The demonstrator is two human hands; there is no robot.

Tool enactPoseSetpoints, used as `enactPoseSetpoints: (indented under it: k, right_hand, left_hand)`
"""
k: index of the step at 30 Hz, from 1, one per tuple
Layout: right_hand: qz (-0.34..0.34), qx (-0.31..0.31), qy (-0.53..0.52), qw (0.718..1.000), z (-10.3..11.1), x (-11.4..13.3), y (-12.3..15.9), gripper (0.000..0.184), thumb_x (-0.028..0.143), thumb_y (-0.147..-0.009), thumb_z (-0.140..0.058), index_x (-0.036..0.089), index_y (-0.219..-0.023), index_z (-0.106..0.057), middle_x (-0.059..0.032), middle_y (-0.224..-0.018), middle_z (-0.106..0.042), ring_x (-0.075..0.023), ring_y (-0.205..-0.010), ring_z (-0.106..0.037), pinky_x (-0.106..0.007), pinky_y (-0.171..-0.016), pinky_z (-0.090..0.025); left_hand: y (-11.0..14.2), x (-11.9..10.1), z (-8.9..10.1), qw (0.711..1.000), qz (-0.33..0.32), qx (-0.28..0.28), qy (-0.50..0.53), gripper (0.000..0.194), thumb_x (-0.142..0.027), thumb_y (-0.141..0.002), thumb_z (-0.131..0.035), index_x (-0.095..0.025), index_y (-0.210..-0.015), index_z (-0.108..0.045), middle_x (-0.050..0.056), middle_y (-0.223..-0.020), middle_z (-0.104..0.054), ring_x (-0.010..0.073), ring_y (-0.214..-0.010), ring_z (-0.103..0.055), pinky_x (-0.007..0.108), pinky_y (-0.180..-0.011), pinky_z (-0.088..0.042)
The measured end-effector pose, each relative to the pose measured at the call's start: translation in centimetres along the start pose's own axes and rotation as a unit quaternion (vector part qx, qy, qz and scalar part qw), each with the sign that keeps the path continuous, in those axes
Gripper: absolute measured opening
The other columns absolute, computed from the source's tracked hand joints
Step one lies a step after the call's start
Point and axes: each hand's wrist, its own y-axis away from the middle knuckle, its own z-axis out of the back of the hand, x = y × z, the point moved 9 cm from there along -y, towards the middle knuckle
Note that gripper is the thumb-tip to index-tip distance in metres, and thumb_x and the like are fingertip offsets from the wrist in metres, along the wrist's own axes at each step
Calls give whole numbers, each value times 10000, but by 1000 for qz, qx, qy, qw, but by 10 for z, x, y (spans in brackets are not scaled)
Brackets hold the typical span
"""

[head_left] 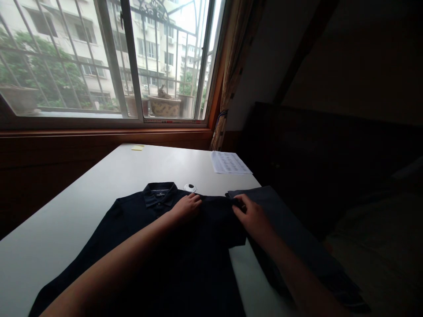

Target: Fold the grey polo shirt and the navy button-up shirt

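A dark navy polo shirt (139, 246) lies flat on the white table (66, 220), collar toward the window. My left hand (187, 207) rests on the shirt's shoulder just right of the collar, fingers curled down onto the cloth. My right hand (251, 213) pinches the end of the shirt's right sleeve, fingers closed on the fabric. A grey folded garment (291, 233) lies under and beyond my right hand along the table's right edge.
A small white round object (190, 188) sits just behind the collar. A printed sheet of paper (229, 163) lies at the far right corner, a yellow sticky note (137, 148) by the window sill. Dark furniture stands to the right.
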Motion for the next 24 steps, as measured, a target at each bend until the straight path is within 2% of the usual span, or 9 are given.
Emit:
enactPoseSetpoints:
  k: [3,6,8,11,14,16,18,21,24]
  right_hand:
    - [90,-18,18,996,-13,49,18,224,242,-946,-482,195,-1129,-602,-76,-1055,-684,-211,-897,-664,-332,-815,-508]
    - [177,1,66,982,-43,94,44,259,204,-994,-454,191,-1223,-574,-83,-1035,-669,-219,-905,-658,-345,-817,-525]
    - [215,45,96,971,-72,114,63,315,208,-986,-507,185,-1297,-547,-89,-1018,-668,-230,-880,-655,-350,-780,-543]
    - [271,166,93,944,-115,130,96,540,299,-912,-664,208,-1412,-479,-86,-1094,-674,-251,-927,-657,-362,-789,-566]
    - [273,231,65,931,-128,121,116,677,372,-855,-731,259,-1457,-443,-66,-1220,-661,-269,-1048,-641,-403,-920,-551]
    - [248,220,58,942,-117,103,116,654,318,-844,-731,274,-1442,-467,-65,-1310,-630,-278,-1145,-607,-433,-1006,-515]
    - [232,194,62,951,-102,82,112,637,227,-836,-706,264,-1433,-486,-83,-1406,-574,-287,-1255,-552,-462,-1072,-473]
    - [218,177,86,956,-91,46,112,665,176,-847,-659,244,-1476,-454,-104,-1516,-483,-292,-1390,-448,-498,-1151,-396]
    - [208,215,102,949,-101,12,125,684,250,-907,-623,270,-1539,-362,-75,-1586,-386,-280,-1463,-348,-501,-1186,-347]
  left_hand:
    - [-7,14,-2,999,25,7,36,122,-199,-900,-545,-171,-937,-658,118,-1062,-633,268,-1082,-548,413,-1019,-434]
    - [-12,33,0,993,84,1,83,132,-196,-904,-531,-167,-933,-657,107,-1046,-647,246,-1047,-579,383,-987,-454]
    - [-15,48,3,983,139,-4,120,205,-250,-954,-466,-162,-937,-651,102,-1000,-665,228,-954,-616,364,-899,-494]
    - [-14,67,8,961,208,3,183,387,-386,-1027,-324,-148,-1016,-629,85,-868,-688,199,-772,-656,326,-732,-531]
    - [-8,73,8,942,227,30,243,440,-500,-995,-420,-138,-1204,-558,51,-795,-699,170,-644,-665,275,-610,-532]
    - [-5,71,6,936,222,43,268,540,-483,-893,-627,-157,-1306,-503,31,-805,-708,168,-644,-675,256,-591,-532]
    - [-5,67,3,936,215,42,274,649,-369,-793,-755,-188,-1354,-483,27,-869,-715,173,-701,-691,251,-620,-541]
    - [-11,61,-3,944,211,9,253,630,-207,-759,-744,-202,-1345,-510,42,-977,-703,189,-834,-697,282,-747,-556]
    - [-19,55,-8,955,200,-37,216,543,-127,-794,-654,-187,-1318,-525,47,-978,-691,204,-920,-679,336,-871,-542]
